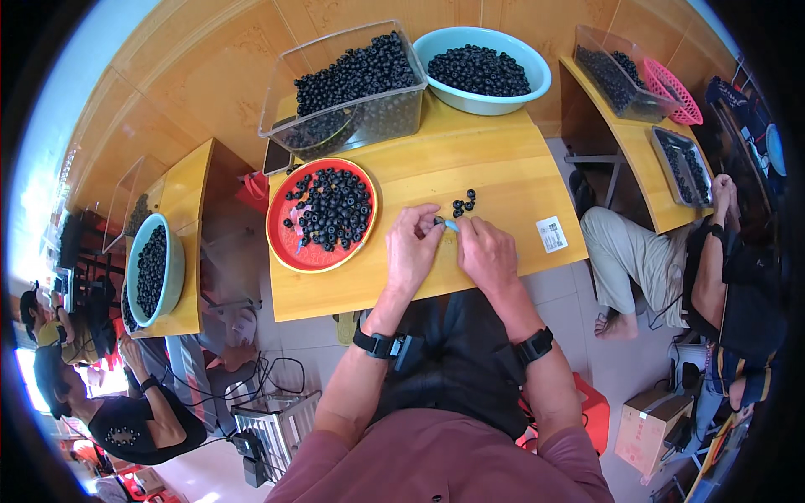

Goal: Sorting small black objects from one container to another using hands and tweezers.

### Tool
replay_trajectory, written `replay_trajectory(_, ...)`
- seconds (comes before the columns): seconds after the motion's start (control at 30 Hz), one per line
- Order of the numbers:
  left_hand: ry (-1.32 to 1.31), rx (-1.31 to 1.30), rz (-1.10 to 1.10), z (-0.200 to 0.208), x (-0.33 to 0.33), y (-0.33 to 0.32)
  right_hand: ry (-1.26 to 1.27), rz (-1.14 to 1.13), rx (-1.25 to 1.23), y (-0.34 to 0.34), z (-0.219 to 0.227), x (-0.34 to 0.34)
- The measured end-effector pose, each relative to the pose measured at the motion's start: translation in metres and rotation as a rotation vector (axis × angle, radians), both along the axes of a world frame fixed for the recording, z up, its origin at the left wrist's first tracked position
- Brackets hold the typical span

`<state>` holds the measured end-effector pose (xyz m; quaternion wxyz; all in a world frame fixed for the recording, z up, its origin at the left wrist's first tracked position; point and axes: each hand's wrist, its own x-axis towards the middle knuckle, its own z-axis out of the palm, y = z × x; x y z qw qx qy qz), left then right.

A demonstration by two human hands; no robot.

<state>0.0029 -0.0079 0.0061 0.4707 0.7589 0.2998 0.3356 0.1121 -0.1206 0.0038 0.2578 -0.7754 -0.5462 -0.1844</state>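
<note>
Over the near part of the yellow table (495, 180), my two hands meet. Between the thumb and forefinger of my left hand (411, 247) is a small round black piece (438, 220). A slim light-blue tool (452, 225) is pinched in my right hand (489, 254), its end close to or touching that piece; which, I cannot tell. Just beyond my fingers lie several loose black pieces (469, 204). To the left of my left hand stands a round red plate (281, 239) with a yellow rim, bearing many black pieces with hollow centres.
At the table's back are a clear plastic bin (394, 117) and a light-blue basin (537, 77), both filled with black pieces. A white label (551, 234) lies at right. Other people (138, 411) sit at side tables, with another basin (174, 277) at left and a metal tray (704, 197) at right.
</note>
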Motion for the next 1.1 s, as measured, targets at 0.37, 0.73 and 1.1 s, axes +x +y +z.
replay_trajectory(0.37,-0.267,-0.323,-0.041,-0.013,-0.002,0.000,-0.003,-0.084,-0.008,0.003,0.000,0.002)
replay_trajectory(0.73,-0.183,-0.112,-0.006,-0.011,-0.002,0.001,-0.021,-0.088,0.002,0.002,-0.003,0.001)
replay_trajectory(1.1,-0.107,-0.164,0.036,-0.007,-0.002,0.000,-0.020,-0.090,0.006,0.001,-0.001,0.000)
